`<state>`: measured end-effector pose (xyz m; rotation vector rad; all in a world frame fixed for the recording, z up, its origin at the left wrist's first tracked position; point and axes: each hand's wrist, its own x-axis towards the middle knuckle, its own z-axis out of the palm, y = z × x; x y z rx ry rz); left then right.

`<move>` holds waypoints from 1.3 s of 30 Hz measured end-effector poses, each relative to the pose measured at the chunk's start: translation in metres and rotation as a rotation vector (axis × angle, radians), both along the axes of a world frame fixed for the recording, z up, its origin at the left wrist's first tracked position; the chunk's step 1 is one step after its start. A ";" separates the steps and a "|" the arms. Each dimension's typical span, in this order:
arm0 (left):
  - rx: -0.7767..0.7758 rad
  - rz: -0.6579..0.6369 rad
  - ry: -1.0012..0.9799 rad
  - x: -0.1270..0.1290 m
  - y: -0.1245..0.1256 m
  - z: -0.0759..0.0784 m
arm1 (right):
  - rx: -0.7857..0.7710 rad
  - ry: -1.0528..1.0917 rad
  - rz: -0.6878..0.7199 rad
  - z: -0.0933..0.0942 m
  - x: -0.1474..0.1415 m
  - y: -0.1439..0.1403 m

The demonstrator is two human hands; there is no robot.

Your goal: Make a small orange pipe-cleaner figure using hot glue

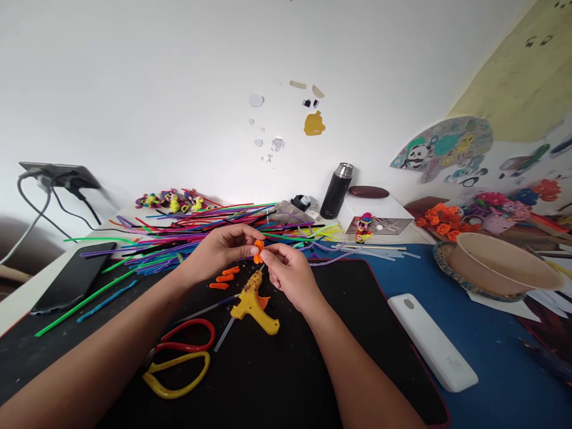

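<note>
- The left hand (227,245) is nearly closed, thumb and fingers pinching the orange piece (258,251) from its left.
- The right hand (288,271) has thumb and fingertips drawn together on the same piece, at its right side; its other fingers are curled in.
- The orange piece is up between both hands, just above the tip of the glue gun (251,302).
- The glue gun, yellow with an orange trigger, lies on the black mat (295,387), a pale glue stick (224,335) projecting at its back.
- Three orange strips (224,277) lie just below the left hand.
- Scissors (180,359) with one red and one yellow handle lie nearer the wearer, left of the gun.
- Behind the hands, pipe cleaners (187,231) of many colours spread across the table (404,271).
- A phone (74,277) lies at the left; a white power bank (433,342) at the right.
- A black flask (337,190) stands beside a white box (379,214) near the wall.
</note>
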<state>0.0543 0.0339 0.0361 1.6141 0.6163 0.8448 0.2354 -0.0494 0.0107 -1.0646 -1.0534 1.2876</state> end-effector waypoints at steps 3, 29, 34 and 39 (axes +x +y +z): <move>0.003 0.001 0.019 0.001 0.000 0.000 | -0.001 -0.002 -0.023 0.001 0.000 0.000; 0.071 0.140 0.132 0.002 -0.005 0.008 | -0.044 0.115 -0.081 0.000 -0.001 0.001; 0.116 0.151 0.198 -0.003 -0.002 0.009 | -0.070 0.165 -0.114 0.001 0.000 0.002; 0.193 0.212 0.362 -0.002 -0.003 0.006 | -0.075 0.172 -0.103 0.001 0.000 0.002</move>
